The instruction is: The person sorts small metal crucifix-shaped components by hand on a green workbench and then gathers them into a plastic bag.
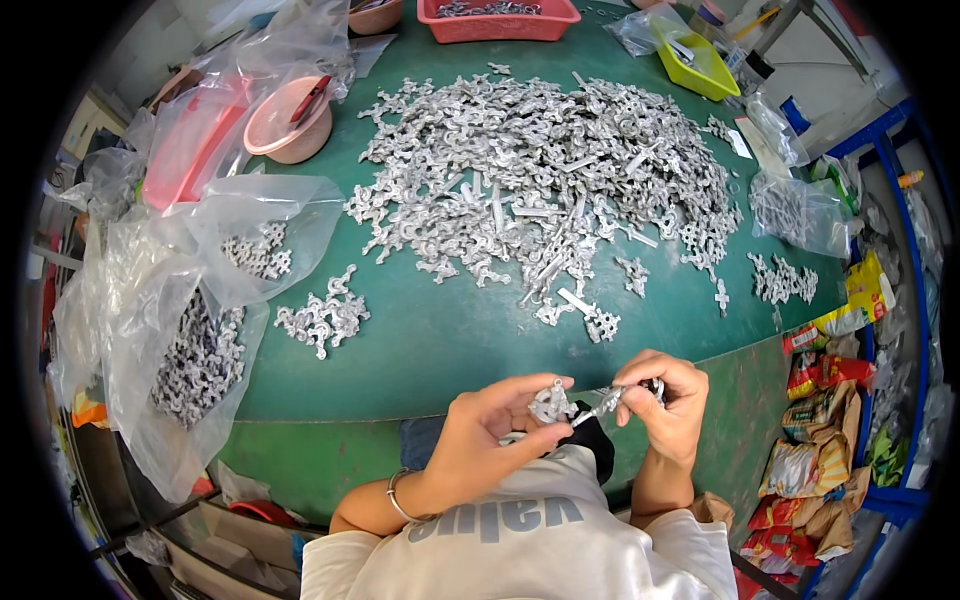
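Observation:
My left hand (490,420) is closed on a small silver cast-metal piece (552,403), pinched between thumb and fingertips. Close beside it, my right hand (672,400) grips another narrow silver metal piece (606,403) whose tip reaches toward the left hand's piece. I cannot tell whether the two are joined. Both hands are in front of my chest, near the table's front edge. Beyond them a large heap of silver metal castings (550,170), many cross-shaped, covers the green table (420,350). A smaller pile (325,318) lies to the left, and another (783,280) to the right.
Clear plastic bags (150,330), some with castings inside, fill the left side. A pink bowl (290,120), a red tray (500,25) and a yellow-green basket (700,70) stand toward the back. At right are a bag of parts (800,215), a blue rack (890,170) and colourful packets (800,460).

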Demonstrator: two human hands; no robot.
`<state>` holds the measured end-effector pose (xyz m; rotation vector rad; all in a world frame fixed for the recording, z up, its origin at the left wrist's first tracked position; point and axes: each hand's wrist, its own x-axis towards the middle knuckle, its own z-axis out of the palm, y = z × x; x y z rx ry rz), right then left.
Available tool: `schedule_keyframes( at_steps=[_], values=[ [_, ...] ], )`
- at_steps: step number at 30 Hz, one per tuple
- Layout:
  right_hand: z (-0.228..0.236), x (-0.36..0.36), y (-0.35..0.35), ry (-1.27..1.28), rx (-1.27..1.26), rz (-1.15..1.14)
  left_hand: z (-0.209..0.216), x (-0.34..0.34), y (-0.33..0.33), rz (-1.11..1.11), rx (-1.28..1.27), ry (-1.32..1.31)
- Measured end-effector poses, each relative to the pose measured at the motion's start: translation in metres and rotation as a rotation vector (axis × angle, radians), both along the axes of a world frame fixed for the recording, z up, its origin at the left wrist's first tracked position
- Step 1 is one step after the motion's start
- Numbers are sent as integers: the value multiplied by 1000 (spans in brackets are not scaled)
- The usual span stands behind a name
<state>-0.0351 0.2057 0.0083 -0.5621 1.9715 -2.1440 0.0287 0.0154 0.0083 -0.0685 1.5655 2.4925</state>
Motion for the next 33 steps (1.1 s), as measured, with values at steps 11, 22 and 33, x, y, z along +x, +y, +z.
schedule_keyframes(
  at_steps=[11,22,33],
  values=[
    [10,3,-6,-257,45,47,-3,-2,2,33,62,-50],
    [10,4,-6,-132,-15,50,-2,0,2,-21,-10,32],
    [7,4,-7,-161,-42,61,-1,1,1,-26,-120,112]
  ],
)
